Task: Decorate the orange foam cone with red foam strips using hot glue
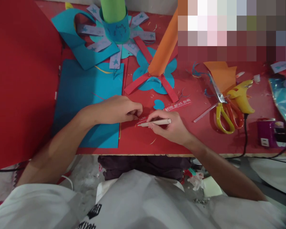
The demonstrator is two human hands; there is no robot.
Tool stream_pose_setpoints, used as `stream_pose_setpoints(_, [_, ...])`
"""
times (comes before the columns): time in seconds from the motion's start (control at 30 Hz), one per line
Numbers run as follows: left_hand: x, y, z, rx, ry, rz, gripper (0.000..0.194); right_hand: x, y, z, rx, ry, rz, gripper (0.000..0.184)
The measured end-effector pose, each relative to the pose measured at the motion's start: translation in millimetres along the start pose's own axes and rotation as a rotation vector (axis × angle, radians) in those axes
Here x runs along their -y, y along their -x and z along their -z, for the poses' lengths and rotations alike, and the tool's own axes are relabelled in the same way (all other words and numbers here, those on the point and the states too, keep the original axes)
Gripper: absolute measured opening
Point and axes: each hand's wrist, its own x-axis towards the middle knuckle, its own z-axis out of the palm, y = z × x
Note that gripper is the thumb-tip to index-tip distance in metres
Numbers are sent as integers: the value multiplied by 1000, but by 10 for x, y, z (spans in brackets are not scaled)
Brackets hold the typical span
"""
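Note:
My right hand (171, 127) is closed around a white pen (156, 122), its tip touching a small red paper strip (142, 120) with white marks on the red table (205, 140). My left hand (119, 109) pins that strip down with curled fingertips, resting partly on a blue paper sheet (85, 95). A second marked red strip (178, 105) and a small blue heart (159, 104) lie just beyond my right hand.
Yellow-handled scissors (222, 109) and a yellow glue gun (240, 95) lie to the right, with a purple socket block (267, 132). An orange paper tube (164, 47) on a blue and red base and a green tube (113, 12) on a blue flower shape stand behind.

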Motion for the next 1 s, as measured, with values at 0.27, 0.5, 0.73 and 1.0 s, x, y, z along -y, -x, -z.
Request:
stream_pose_setpoints(0.27, [-1, 2, -3, -14, 8, -9, 15, -36, 22, 14, 1, 28, 12, 7])
stream_pose_setpoints(0.5, [19, -4, -21, -32, 0, -26, 14, -45, 56, 102, -28, 75, 12, 7])
stream_pose_setpoints(0.73, [12, -7, -22, -21, 3, -2, 12, -79, 80, 187, -49, 102, -12, 8])
stream_pose_setpoints(1.0, [12, -12, -13, -10, -4, 6, 12, -138, 107, 262, -74, 96, -37, 10])
